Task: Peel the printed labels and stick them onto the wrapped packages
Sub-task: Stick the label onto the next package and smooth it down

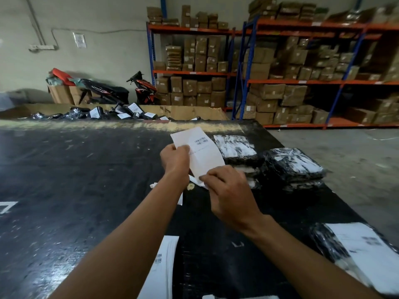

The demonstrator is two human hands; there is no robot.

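Note:
A white printed label (199,148) with a barcode is held up over the black table (86,180). My left hand (176,158) pinches its left edge. My right hand (228,194) pinches its lower corner. Just behind the label, to the right, lie stacked black wrapped packages (239,153), and a second stack (294,167) sits further right. Another wrapped package bearing a white label (354,253) lies near the right front edge. A strip of printed labels (164,266) rests on the table under my left forearm.
A cardboard bin (183,112) beyond the table's far edge holds several labelled black packages (127,112). Blue and orange shelf racks (302,80) full of brown parcels stand behind. A scooter (143,88) is parked by the wall. Paper scraps (154,185) lie near my left wrist.

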